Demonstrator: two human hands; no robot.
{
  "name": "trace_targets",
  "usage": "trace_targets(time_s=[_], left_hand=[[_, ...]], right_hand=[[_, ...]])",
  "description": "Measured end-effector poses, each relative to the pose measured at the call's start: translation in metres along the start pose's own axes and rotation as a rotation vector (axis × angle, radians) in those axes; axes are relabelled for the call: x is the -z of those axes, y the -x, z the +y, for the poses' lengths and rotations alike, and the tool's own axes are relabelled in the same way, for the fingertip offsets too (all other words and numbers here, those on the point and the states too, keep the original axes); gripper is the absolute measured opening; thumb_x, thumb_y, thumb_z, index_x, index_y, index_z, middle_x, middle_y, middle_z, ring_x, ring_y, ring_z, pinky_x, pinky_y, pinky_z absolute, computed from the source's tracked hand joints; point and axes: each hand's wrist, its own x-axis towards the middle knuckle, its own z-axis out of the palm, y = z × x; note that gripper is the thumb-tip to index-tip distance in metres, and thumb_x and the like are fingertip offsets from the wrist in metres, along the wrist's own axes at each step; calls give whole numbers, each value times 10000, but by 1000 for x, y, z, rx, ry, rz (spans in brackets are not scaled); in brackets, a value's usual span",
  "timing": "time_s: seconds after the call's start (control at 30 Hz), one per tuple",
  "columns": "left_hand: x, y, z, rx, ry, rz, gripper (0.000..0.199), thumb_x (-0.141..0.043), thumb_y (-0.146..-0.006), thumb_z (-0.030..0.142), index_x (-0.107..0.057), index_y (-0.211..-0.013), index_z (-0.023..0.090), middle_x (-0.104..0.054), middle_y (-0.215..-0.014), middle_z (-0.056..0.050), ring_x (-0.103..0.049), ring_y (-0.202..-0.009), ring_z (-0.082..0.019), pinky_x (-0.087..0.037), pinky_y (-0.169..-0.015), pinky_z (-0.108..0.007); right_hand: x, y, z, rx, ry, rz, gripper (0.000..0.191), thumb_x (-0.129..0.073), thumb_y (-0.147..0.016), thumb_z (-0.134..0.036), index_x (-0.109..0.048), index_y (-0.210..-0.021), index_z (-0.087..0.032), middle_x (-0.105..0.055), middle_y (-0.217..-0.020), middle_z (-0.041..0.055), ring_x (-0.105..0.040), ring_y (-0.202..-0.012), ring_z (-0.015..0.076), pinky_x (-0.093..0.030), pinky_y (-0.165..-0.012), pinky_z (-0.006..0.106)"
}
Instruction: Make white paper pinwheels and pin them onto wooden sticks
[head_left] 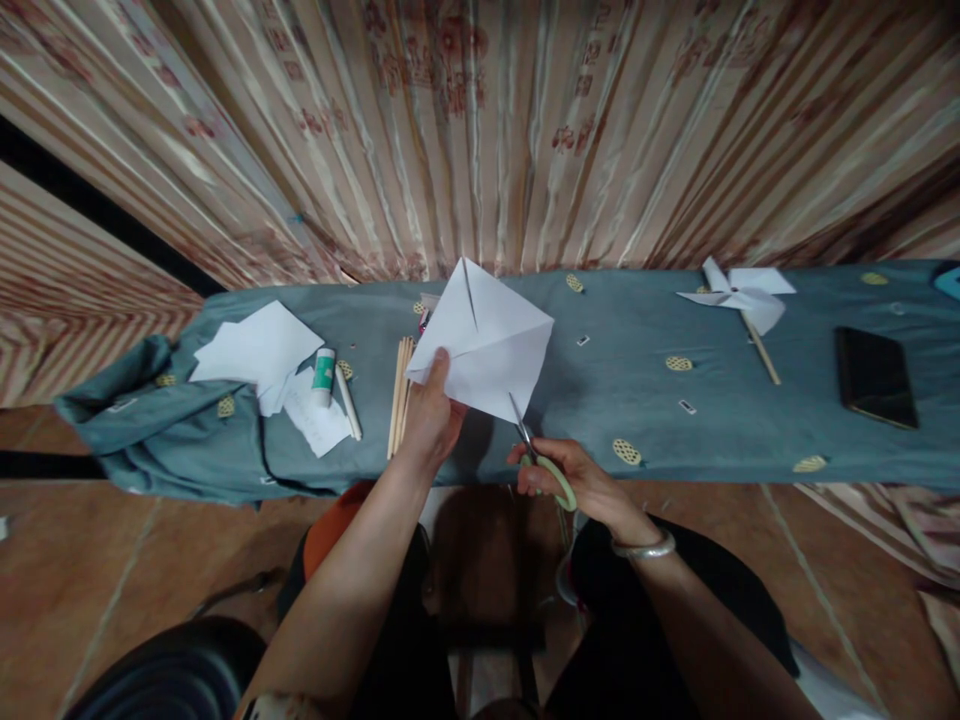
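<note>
My left hand (437,410) grips a square sheet of white paper (495,335) near its left corner, thumb on top, and holds it above the table. A slit runs inward from the sheet's far corner, and a crease or cut line crosses its middle. In my right hand (562,470) is a pair of scissors (553,482) with light green handles. Their blades meet the paper's near corner. Just left of the sheet lie several thin wooden sticks (399,395), partly covered by the paper and my left hand.
On the left of the cloth-covered table (630,370) are white paper sheets (262,345), a green-and-white glue stick (323,377) and a white pen-like stick (348,402). A paper pinwheel (742,295) on a stick and a dark phone (875,375) lie right. A striped curtain (495,130) hangs behind.
</note>
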Motion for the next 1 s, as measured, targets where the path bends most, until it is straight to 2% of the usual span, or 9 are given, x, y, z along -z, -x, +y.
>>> trace_targets(time_s=[0.27, 0.47, 0.8, 1.0], left_hand=[[2, 0, 0, -7, 15, -5, 351, -645, -881, 269, -603, -1215, 171, -716, -1156, -82, -678, -1065, -204, -542, -937, -323], [1, 1, 2, 10, 19, 8, 387, -648, -883, 277, -587, -1250, 171, -712, -1165, -84, -692, -1031, -197, -543, -934, -310], [-3, 3, 4, 10, 89, 15, 360, -587, -918, 202, -577, -1277, 180, -711, -1180, -80, -685, -1059, -188, -540, -953, -318], [-2, 2, 4, 18, 89, 11, 345, -549, -940, 199, -576, -1284, 176, -714, -1169, -83, -685, -1055, -185, -542, -948, -312]], right_hand=[[-1, -1, 2, -11, -20, 6, 495, -730, -677, -634, -661, -870, -183, -635, -638, -1, -564, -567, 121, -417, -506, 225], [0, 0, 4, 3, 18, -7, 511, -695, -712, -649, -659, -905, -178, -645, -672, 11, -557, -582, 120, -409, -513, 224], [-1, -1, 3, -2, 17, -1, 562, -688, -691, -687, -653, -886, -161, -628, -646, 9, -550, -572, 115, -418, -507, 223], [-2, -1, 5, -50, -37, 13, 528, -743, -658, -640, -659, -867, -163, -627, -629, -3, -568, -563, 111, -429, -503, 214]])
